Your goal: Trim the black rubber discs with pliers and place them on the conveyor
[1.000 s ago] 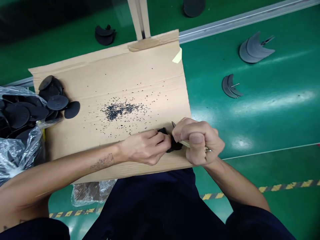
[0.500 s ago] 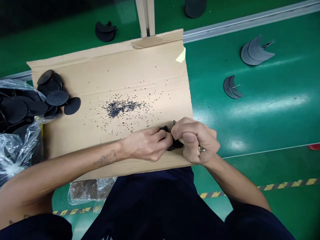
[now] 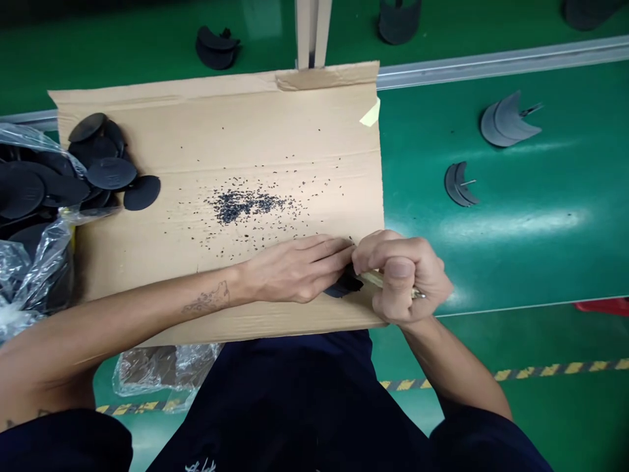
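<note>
Near the front right of the cardboard sheet [image 3: 162, 321], a dark black plastic piece [image 3: 345, 283] lies partly hidden beneath my fingers. My left hand [image 3: 307, 269] reaches over it from the left, fingers together and fairly straight, holding it against the cardboard. My right hand [image 3: 405, 278] is closed in a fist around a slim, pale-handled tool [image 3: 374, 278]; a bit of metal shows below the thumb. The tool's tip is hidden where both hands meet at the black piece. Tiny black scraps [image 3: 240, 204] lie scattered in a heap behind my left hand.
Several black discs [image 3: 112, 173] are piled at the left beside a clear plastic bag [image 3: 37, 262] of more discs. Curved grey parts [image 3: 508, 121] and a smaller one [image 3: 459, 185] sit on the green table [image 3: 540, 262]. A curved black part [image 3: 216, 49] lies beyond the cardboard.
My left fingers have gone from a bent pinch to lying straighter over the black piece. Both hands have shifted slightly right in view, and the camera view has turned a little.
</note>
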Motion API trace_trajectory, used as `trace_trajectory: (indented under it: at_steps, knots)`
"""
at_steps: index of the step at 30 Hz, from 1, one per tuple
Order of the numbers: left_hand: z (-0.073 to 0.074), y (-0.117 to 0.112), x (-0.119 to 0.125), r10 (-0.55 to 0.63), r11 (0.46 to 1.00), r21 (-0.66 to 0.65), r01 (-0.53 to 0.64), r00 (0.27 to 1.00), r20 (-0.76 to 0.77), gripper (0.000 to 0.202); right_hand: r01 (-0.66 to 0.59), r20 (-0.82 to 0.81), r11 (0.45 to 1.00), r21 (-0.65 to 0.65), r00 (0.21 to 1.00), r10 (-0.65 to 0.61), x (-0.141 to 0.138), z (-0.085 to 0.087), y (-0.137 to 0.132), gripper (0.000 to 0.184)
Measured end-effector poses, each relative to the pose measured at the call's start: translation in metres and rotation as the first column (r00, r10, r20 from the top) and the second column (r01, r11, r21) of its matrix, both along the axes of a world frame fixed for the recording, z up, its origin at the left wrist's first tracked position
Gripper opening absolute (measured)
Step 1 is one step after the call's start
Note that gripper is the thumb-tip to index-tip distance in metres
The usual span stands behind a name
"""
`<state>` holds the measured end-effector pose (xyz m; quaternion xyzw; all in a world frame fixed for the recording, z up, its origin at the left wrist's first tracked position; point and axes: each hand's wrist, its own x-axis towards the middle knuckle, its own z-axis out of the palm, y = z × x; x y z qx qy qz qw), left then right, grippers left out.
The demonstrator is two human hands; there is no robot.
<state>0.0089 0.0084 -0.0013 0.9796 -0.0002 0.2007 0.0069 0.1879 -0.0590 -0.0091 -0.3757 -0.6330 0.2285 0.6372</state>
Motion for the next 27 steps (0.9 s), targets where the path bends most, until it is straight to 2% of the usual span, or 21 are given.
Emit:
trace_trajectory:
  at_steps: [8, 14, 22, 27]
  knots:
    - [-0.0056, -0.0062, -0.0020, 0.010, 1.000, -0.020, -0.010, 1.000, -0.008, 0.025, -0.009, -0.040, 1.000, 0.025, 0.999, 0.010, 0.0002, -0.0025, -0.0016, 0.020]
    - [-0.0080, -0.0064, -0.0017, 0.021, 0.999, -0.024, -0.021, 1.000, -0.002, 0.027, 0.015, -0.100, 0.998, -0.068, 0.995, -0.021, -0.0018, -0.0031, 0.0001, 0.023]
    - [-0.0038, -0.0051, -0.0006, 0.027, 0.996, 0.082, -0.031, 0.998, 0.050, 0.023, -0.068, -0.124, 0.995, -0.075, 0.991, 0.059, 0.0005, -0.0037, 0.0009, 0.022]
    - [-0.0079, -0.0061, -0.0013, 0.003, 0.990, 0.141, -0.016, 0.995, 0.096, 0.020, -0.071, -0.114, 0.993, -0.092, 0.992, 0.060, -0.0003, -0.0039, -0.0002, 0.025]
